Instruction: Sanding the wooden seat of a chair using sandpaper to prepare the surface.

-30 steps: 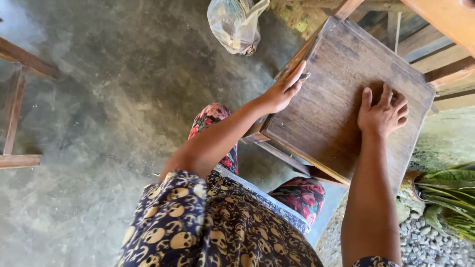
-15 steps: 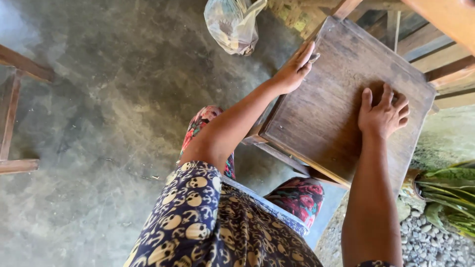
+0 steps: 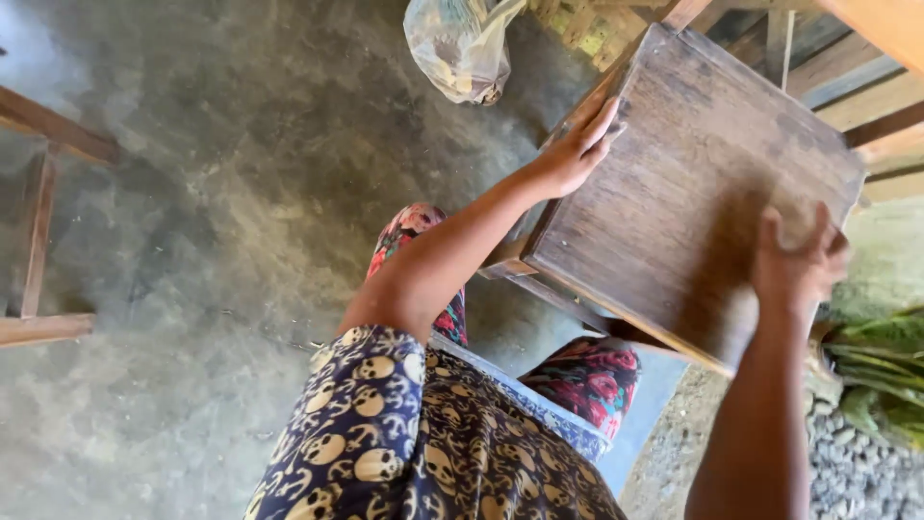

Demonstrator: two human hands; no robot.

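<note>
A small dark wooden table [image 3: 674,183] stands in front of me, and I look down on its square top. My left hand [image 3: 577,149] is clasped over the top's left edge, fingers lying on the surface and thumb hidden. My right hand [image 3: 799,260] hovers just above the top's right side. It is blurred, its fingers are loosely bent and it holds nothing. My skull-print sleeve and red floral trousers [image 3: 592,380] show below the table.
A clear plastic bag [image 3: 462,43] with something in it lies on the concrete floor [image 3: 192,193] beyond the table. A wooden frame [image 3: 38,231] stands at the left, and wooden slats [image 3: 866,91] at the upper right. Green leaves [image 3: 885,366] lie on gravel [image 3: 857,472] at the right.
My right hand has lifted off the tabletop, where it lay flat, and now hovers with bent fingers. My left hand slid a little further along the left edge.
</note>
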